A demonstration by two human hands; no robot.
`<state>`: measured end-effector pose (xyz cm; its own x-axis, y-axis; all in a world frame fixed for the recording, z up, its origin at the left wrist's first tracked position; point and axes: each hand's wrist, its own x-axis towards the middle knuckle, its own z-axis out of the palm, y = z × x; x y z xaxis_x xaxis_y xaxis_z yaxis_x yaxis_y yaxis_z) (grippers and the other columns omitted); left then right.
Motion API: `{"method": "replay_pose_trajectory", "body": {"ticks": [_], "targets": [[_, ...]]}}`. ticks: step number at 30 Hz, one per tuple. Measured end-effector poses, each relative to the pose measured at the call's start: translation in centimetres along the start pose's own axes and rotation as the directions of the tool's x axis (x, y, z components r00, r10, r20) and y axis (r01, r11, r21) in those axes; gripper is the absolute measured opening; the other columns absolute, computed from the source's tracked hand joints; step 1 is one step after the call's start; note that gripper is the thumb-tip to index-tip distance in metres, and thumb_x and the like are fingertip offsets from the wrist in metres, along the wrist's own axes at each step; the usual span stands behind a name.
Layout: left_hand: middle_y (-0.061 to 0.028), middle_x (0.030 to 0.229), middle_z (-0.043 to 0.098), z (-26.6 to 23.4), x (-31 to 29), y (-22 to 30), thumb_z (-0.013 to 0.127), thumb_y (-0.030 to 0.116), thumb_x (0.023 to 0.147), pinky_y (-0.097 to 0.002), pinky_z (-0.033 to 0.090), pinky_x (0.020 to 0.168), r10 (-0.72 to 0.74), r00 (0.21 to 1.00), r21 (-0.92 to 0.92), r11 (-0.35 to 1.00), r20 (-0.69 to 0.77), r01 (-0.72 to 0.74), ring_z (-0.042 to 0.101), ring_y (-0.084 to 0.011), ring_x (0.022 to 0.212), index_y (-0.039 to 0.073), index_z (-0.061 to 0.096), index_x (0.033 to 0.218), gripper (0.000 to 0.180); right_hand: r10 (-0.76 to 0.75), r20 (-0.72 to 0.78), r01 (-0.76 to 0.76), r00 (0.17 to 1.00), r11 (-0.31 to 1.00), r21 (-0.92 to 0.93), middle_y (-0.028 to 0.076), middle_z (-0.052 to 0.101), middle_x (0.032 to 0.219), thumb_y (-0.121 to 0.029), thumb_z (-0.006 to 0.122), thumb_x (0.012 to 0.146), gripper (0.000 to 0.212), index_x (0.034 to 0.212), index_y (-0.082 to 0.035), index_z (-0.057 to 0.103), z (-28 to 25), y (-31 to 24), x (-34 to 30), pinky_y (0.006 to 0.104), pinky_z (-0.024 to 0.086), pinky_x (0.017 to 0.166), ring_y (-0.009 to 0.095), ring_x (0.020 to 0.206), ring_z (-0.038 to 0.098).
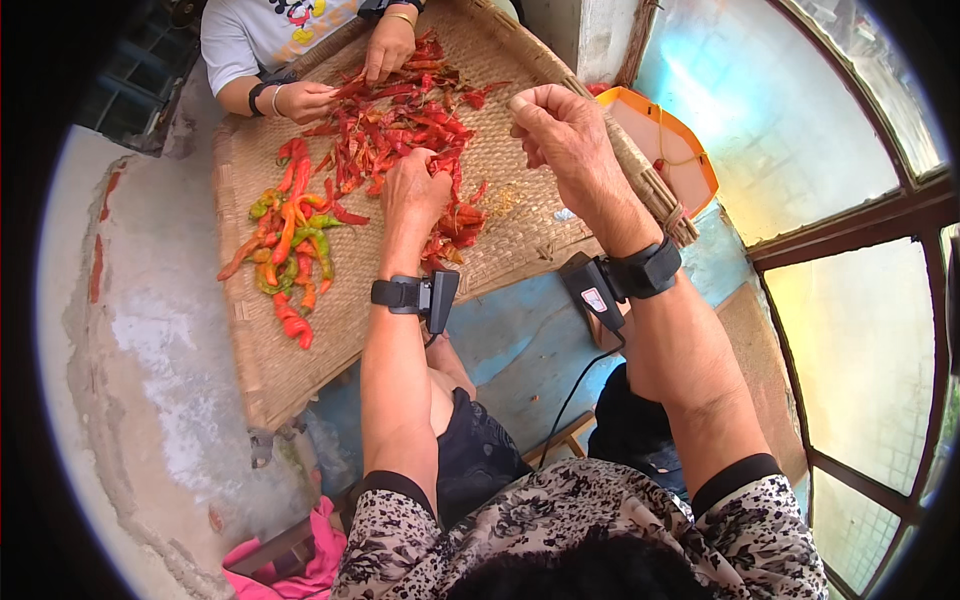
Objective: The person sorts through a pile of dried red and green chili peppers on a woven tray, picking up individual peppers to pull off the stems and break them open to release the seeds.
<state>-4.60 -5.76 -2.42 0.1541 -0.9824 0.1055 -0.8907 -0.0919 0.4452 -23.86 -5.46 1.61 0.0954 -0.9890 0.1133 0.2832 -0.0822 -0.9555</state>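
Observation:
A heap of dried red chili peppers (400, 125) lies on a woven tray (330, 370). My left hand (415, 195) is closed at the near side of this heap, its fingertips on a wrinkled red chili partly hidden by the fingers. Raised above the tray's right side, my right hand (570, 140) is curled with thumb and forefinger together; anything between them is too small to make out. Fresher red, orange and green chili peppers (290, 235) form a separate pile on the left. Small pale seeds (505, 198) are scattered right of the heap.
Across the tray, another person's hands (390, 48) handle chilies at the heap's far end. An orange-rimmed container (685, 170) stands beyond the tray's thick right rim. Framed window panes (850, 350) line the right, a worn wall (150, 300) the left. Pink cloth (310, 560) lies lower left.

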Motion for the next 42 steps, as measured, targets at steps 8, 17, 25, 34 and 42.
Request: {"method": "replay_pose_trajectory", "body": {"ticks": [8, 17, 25, 34, 42], "targets": [[-0.0065, 0.113, 0.056, -4.0, -3.5, -1.6, 0.058, 0.007, 0.086, -0.0255, 0.043, 0.087, 0.055, 0.994, -0.729, 0.684, 0.098, 0.034, 0.053, -0.0114, 0.099, -0.002, 0.049, 0.121, 0.038, 0.071, 0.240, 0.003, 0.968, 0.955, -0.296, 0.000, 0.057, 0.071, -0.026, 0.059, 0.089, 0.023, 0.084, -0.003, 0.060, 1.5, 3.0, 0.1, 0.0214, 0.043, 0.053, 0.006, 0.063, 0.051], [-0.0047, 0.105, 0.059, -4.2, -3.5, -3.9, 0.057, 0.004, 0.086, -0.0239, 0.044, 0.084, 0.117, 0.988, -0.751, 0.661, 0.097, -0.005, 0.054, -0.0096, 0.095, -0.001, 0.049, 0.120, 0.035, 0.242, 0.198, -0.231, 0.950, 0.970, -0.080, 0.005, 0.060, 0.075, -0.017, 0.062, 0.087, 0.020, 0.095, 0.002, 0.061, 7.1, 5.4, -0.1, 0.0269, 0.047, 0.050, 0.012, 0.062, 0.056], [-0.0063, 0.097, 0.063, -4.5, -3.0, -6.2, 0.058, 0.007, 0.085, -0.0249, 0.048, 0.065, -0.059, 0.998, -0.752, 0.658, -0.002, 0.037, 0.056, -0.0103, 0.078, -0.002, 0.053, 0.116, 0.032, 0.330, 0.149, -0.295, 0.932, 0.931, -0.217, 0.001, 0.060, 0.074, -0.024, 0.060, 0.089, 0.022, 0.087, -0.003, 0.062, 5.7, 5.6, 1.4, 0.0229, 0.044, 0.051, 0.008, 0.062, 0.053], [-0.0049, 0.105, 0.061, -4.0, -3.1, -5.2, 0.059, 0.011, 0.088, -0.0218, 0.046, 0.071, -0.029, 0.998, -0.697, 0.715, 0.055, 0.059, 0.057, -0.0083, 0.089, -0.001, 0.047, 0.124, 0.040, 0.233, 0.101, -0.207, 0.967, 0.954, -0.216, 0.001, 0.061, 0.071, -0.032, 0.061, 0.088, 0.028, 0.082, -0.005, 0.064, 0.8, 3.1, 1.3, 0.0213, 0.042, 0.049, 0.007, 0.058, 0.050], [-0.0080, 0.108, 0.061, -3.1, -1.9, -4.8, 0.060, 0.012, 0.088, -0.0216, 0.046, 0.072, 0.000, 0.996, -0.614, 0.787, 0.086, 0.053, 0.058, -0.0090, 0.091, -0.003, 0.043, 0.129, 0.047, 0.345, -0.096, -0.292, 0.934, 0.889, 0.353, 0.001, 0.057, 0.073, -0.031, 0.056, 0.092, 0.023, 0.087, -0.008, 0.056, -2.7, 2.6, 3.4, 0.0251, 0.044, 0.055, 0.010, 0.062, 0.051]]}}
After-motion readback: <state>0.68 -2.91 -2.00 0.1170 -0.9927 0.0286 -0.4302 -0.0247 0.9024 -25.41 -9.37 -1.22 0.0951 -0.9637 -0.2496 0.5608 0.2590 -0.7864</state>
